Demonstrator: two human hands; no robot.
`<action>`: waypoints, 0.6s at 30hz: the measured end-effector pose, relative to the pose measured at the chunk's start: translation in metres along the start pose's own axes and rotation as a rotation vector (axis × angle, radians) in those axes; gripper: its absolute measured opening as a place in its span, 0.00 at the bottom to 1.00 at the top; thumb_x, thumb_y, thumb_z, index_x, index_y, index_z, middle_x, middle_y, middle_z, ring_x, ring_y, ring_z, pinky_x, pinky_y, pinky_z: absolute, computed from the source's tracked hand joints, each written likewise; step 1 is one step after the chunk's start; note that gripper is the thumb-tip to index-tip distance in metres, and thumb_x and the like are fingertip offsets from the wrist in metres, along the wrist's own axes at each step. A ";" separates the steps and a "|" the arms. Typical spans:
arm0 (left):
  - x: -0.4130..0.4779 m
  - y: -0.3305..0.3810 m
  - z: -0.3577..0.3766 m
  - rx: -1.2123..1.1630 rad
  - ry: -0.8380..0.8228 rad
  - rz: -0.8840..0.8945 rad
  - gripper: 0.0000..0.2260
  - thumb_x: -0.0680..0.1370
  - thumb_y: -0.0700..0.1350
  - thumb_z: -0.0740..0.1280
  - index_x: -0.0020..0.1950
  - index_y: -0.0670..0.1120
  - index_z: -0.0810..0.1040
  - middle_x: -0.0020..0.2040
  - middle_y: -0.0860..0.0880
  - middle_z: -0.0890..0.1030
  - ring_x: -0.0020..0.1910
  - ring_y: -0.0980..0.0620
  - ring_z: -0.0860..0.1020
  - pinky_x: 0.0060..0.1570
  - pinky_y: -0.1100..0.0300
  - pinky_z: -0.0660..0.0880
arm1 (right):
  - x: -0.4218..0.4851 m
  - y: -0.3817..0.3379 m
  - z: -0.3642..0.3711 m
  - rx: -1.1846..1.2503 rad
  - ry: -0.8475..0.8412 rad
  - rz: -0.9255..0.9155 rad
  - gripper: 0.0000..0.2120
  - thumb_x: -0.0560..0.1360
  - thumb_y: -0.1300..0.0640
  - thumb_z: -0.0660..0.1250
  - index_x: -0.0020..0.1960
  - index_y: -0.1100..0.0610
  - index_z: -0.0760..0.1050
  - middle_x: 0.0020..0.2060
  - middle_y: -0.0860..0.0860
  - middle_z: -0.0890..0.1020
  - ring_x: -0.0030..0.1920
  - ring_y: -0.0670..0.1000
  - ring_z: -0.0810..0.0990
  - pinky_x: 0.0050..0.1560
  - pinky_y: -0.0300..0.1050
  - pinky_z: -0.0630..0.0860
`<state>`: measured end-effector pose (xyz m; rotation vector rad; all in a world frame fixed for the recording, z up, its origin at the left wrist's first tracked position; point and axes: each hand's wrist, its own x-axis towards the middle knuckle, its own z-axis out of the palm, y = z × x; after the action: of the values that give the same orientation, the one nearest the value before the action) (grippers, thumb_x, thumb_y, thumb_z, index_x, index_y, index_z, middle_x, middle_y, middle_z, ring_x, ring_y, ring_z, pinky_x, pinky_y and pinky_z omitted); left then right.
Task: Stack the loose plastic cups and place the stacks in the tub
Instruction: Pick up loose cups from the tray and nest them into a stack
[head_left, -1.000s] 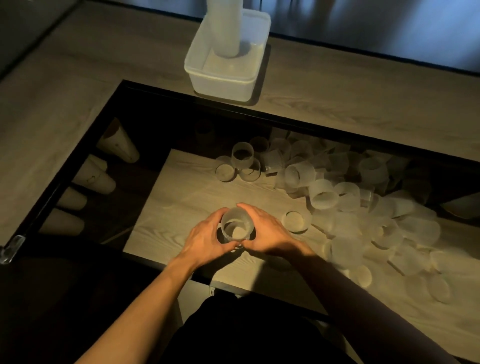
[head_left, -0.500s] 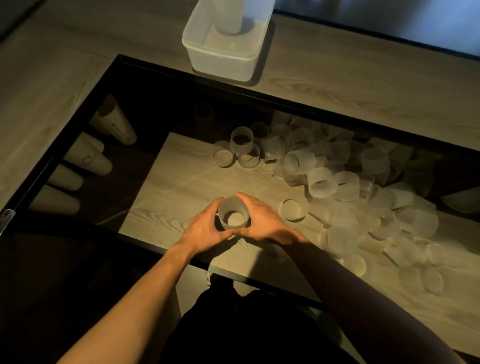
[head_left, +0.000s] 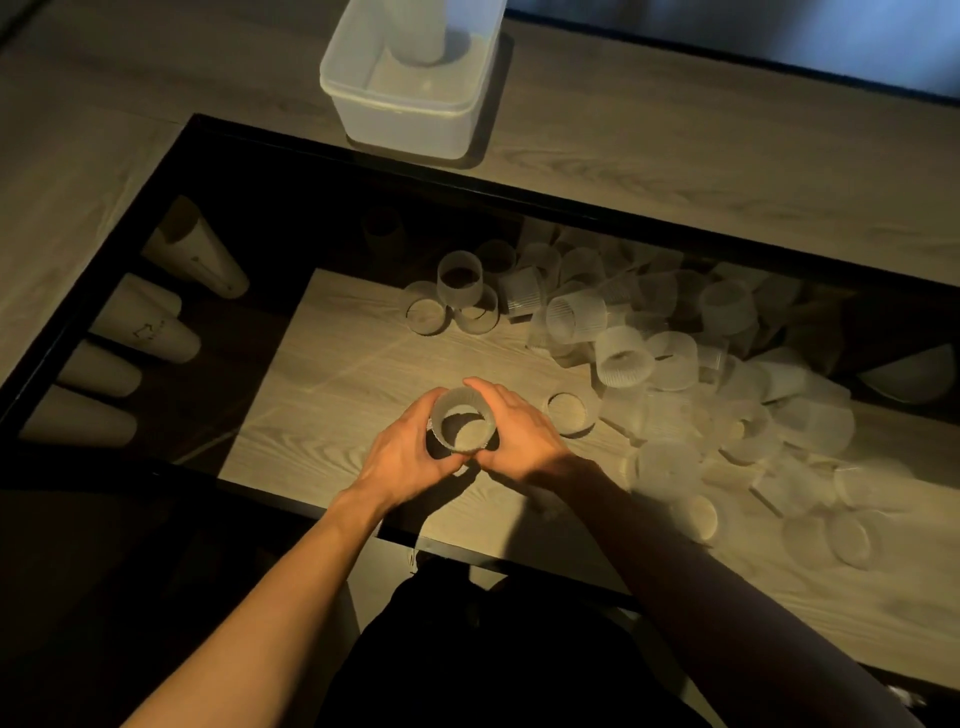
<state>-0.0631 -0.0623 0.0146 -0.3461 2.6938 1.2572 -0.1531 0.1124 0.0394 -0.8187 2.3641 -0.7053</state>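
A ribbed translucent plastic cup (head_left: 461, 422) stands upright on the glass tabletop, mouth up. My left hand (head_left: 405, 457) wraps its left side and my right hand (head_left: 519, 434) wraps its right side, fingers curled round the wall. Whether it is one cup or a short stack, I cannot tell. A heap of several loose cups (head_left: 675, 374) lies to the right, some upright, some on their sides. The clear tub (head_left: 410, 111) sits at the far edge of the table with a tall cup stack (head_left: 418, 31) standing inside it.
A single low cup (head_left: 569, 414) stands just right of my right hand. Three cups (head_left: 457, 299) cluster behind. Under the dark glass at the left lie several cream paper cups (head_left: 150, 322). The black table frame (head_left: 291, 501) runs in front of my wrists.
Both hands keep hold of the cup in the same spot. The view has tilted a little, so the tub sits higher in the frame.
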 end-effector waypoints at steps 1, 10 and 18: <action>0.004 0.009 -0.001 0.006 0.003 0.030 0.38 0.68 0.58 0.77 0.73 0.57 0.63 0.66 0.54 0.76 0.61 0.56 0.76 0.61 0.55 0.76 | -0.004 0.002 -0.009 0.016 0.015 -0.001 0.46 0.70 0.53 0.78 0.79 0.46 0.54 0.74 0.50 0.68 0.73 0.53 0.68 0.70 0.51 0.68; 0.020 0.067 0.026 0.052 -0.056 0.173 0.38 0.69 0.60 0.77 0.74 0.56 0.64 0.68 0.54 0.75 0.64 0.55 0.75 0.61 0.53 0.77 | -0.049 0.038 -0.054 0.064 0.115 0.048 0.47 0.67 0.49 0.80 0.78 0.45 0.56 0.74 0.48 0.69 0.73 0.50 0.68 0.72 0.56 0.69; 0.009 0.082 0.056 0.059 -0.130 0.164 0.38 0.67 0.65 0.75 0.72 0.60 0.63 0.64 0.58 0.77 0.59 0.57 0.78 0.57 0.53 0.78 | -0.081 0.067 -0.050 0.087 0.112 0.066 0.47 0.67 0.44 0.79 0.78 0.44 0.56 0.73 0.46 0.70 0.71 0.49 0.69 0.71 0.52 0.69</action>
<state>-0.0921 0.0303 0.0373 -0.0345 2.6855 1.1925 -0.1562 0.2271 0.0586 -0.6778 2.4289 -0.8397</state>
